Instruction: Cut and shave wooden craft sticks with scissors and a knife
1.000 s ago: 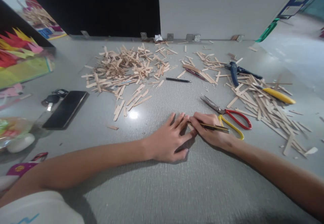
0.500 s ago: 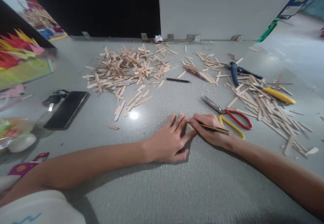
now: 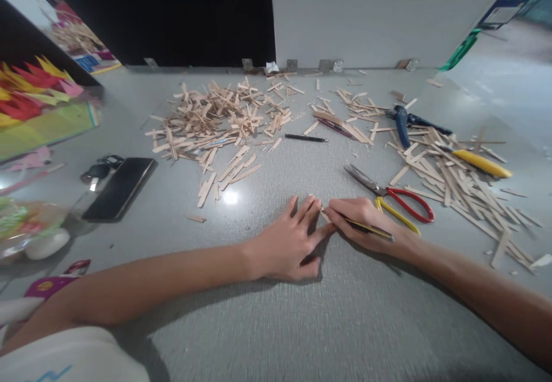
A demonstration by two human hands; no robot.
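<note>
One black smartphone (image 3: 123, 189) sits off to the left, then a messy heap of wooden sticks (image 3: 211, 111). Next, the person's left hand (image 3: 287, 247) is spread on the gray tabletop (image 3: 241, 330), not clenched, fingertips at a small wooden stick piece (image 3: 325, 216) between both hands. Right hand (image 3: 366, 212) has a pencil (image 3: 373, 230) gripped, pointing at that piece. Just beyond, red-and-yellow-handled scissors (image 3: 380, 191) lie open, near a yellow-handled tool (image 3: 483, 163) on more sticks.
</note>
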